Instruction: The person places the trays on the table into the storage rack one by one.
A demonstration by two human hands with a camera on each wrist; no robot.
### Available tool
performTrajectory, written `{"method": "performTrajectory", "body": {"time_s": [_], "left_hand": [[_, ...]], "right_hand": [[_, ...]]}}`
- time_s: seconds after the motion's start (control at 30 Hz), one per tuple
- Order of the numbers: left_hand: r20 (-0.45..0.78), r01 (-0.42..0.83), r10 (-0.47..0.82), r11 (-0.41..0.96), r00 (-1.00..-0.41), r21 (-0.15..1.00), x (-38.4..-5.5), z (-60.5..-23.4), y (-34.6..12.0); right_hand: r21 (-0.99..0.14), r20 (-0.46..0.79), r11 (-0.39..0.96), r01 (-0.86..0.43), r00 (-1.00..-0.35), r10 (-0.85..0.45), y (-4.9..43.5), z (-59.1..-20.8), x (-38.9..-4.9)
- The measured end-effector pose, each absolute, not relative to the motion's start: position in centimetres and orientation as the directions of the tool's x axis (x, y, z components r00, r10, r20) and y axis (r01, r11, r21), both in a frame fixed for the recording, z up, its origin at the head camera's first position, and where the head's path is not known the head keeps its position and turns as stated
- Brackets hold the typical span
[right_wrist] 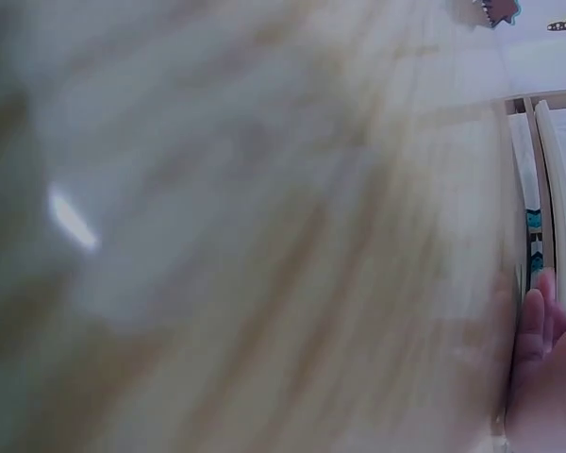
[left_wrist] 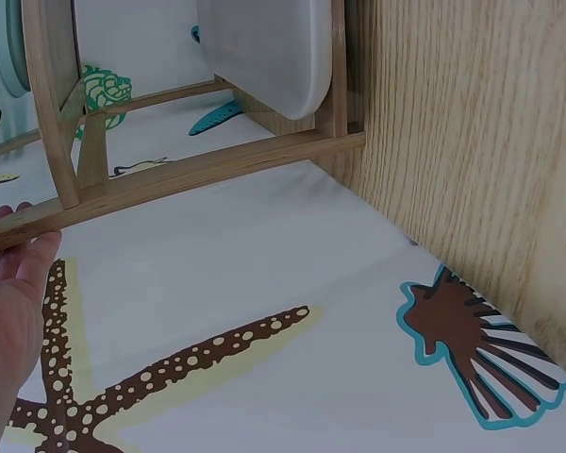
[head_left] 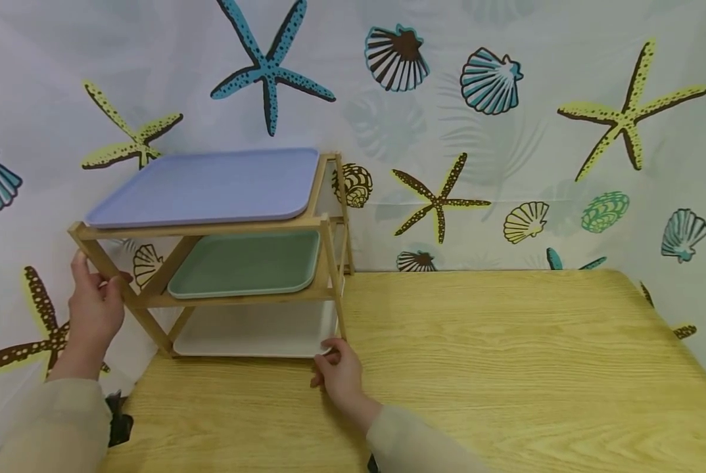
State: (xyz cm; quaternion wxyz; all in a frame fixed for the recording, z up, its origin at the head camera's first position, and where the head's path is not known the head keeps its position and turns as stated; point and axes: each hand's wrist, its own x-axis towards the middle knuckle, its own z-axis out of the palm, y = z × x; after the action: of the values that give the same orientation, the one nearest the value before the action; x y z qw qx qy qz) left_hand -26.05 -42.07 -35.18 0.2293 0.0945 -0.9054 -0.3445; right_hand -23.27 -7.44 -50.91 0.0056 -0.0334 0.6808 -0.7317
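Note:
A three-tier wooden rack (head_left: 229,230) stands at the left of the table. It bears a lilac tray (head_left: 211,187) on top, a green tray (head_left: 246,266) in the middle and a white tray (head_left: 258,328) at the bottom. My left hand (head_left: 95,309) grips the rack's slanted left front post, fingers behind it; the left wrist view shows the thumb along this wooden bar (left_wrist: 198,179). Low at the front right corner, my right hand (head_left: 342,378) holds the rack's foot beside the white tray's corner. Part of that hand (right_wrist: 552,368) shows at the right wrist view's edge.
The wood-grain table (head_left: 507,341) stretches to the right of the rack. A white cloth (head_left: 388,131) printed with starfish and shells hangs behind and along both sides. Close to the left sleeve is a small black object (head_left: 119,420).

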Motion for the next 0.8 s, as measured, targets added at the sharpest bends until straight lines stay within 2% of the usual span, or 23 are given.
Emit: {"method": "performTrajectory", "body": {"time_s": [0.27, 0.57, 0.7, 0.8], "left_hand": [[0.354, 0.003, -0.319, 0.74, -0.879, 0.673, -26.1, -35.3, -41.7], [0.357, 0.021, -0.31, 0.729, -0.881, 0.685, -26.1, -35.5, -41.5], [0.371, 0.017, -0.311, 0.746, -0.875, 0.665, -26.0, -35.5, -41.9], [0.382, 0.01, -0.317, 0.759, -0.868, 0.651, -26.0, -35.4, -42.3]], "right_hand": [[-0.998, 0.034, -0.047, -0.035, -0.999, 0.013, -8.5, -50.9, -24.3], [-0.999, 0.031, 0.04, -0.031, -1.0, 0.0, -8.8, -50.5, -25.2], [-1.0, 0.017, -0.004, -0.017, -0.999, -0.036, -8.9, -50.4, -25.3], [-0.997, 0.054, -0.054, -0.049, -0.995, -0.081, -8.9, -50.3, -25.3]]}}
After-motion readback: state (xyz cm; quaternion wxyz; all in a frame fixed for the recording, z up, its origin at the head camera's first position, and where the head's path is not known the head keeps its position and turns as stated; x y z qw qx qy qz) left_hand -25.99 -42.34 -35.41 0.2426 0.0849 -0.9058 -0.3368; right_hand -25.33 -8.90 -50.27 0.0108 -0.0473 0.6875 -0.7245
